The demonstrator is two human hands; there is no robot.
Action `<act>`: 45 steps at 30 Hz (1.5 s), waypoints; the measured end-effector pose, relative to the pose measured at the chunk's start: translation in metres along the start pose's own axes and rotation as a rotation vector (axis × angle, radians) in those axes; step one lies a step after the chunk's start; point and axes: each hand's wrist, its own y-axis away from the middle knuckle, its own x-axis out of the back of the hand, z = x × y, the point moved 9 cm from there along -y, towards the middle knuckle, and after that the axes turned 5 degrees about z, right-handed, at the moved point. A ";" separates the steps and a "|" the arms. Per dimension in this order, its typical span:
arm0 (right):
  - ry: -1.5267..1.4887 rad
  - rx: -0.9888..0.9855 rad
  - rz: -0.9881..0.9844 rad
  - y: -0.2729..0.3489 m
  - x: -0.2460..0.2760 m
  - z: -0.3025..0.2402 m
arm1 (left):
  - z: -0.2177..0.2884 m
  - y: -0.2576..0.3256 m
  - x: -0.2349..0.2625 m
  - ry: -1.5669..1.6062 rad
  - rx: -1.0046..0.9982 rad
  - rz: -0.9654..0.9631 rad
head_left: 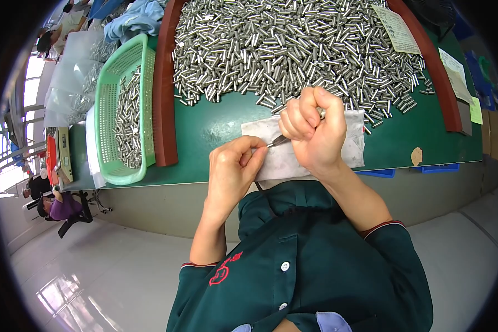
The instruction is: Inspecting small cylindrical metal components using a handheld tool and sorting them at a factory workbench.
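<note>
1 cloth [355, 141], 1 pin [270, 145], 1 dark tool [281, 139] | pin over cloth's left part, between left hand [230, 165] (pinching it) and right hand [318, 130] (fisted round tool)

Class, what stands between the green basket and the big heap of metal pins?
In the head view, a reddish-brown rail runs between the green basket and the pin heap.

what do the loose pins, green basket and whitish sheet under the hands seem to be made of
Pins: metal, perhaps steel, smooth and shiny, judging by their silvery colour and bright highlights.
Basket: probably moulded plastic, slightly glossy, with even colour and regular perforations.
Sheet: matte, smudged; cloth or paper, I can't tell.
</note>
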 end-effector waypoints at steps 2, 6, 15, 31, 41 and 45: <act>0.002 -0.002 -0.004 0.000 -0.001 0.000 | 0.000 0.000 0.000 0.000 0.001 0.001; 0.004 -0.004 -0.003 0.000 0.000 0.000 | 0.000 0.000 0.000 -0.001 -0.005 -0.003; 0.017 0.012 -0.013 0.001 -0.001 0.000 | -0.003 0.002 0.000 0.016 0.007 0.010; 0.241 0.045 -0.088 0.005 -0.013 0.005 | -0.003 0.003 0.004 0.126 0.050 -0.015; 0.172 0.032 -0.072 0.003 -0.012 0.004 | -0.044 -0.015 -0.001 1.423 0.454 -0.094; 0.148 0.024 -0.065 0.002 -0.011 0.004 | -0.048 -0.016 -0.001 1.413 0.451 -0.076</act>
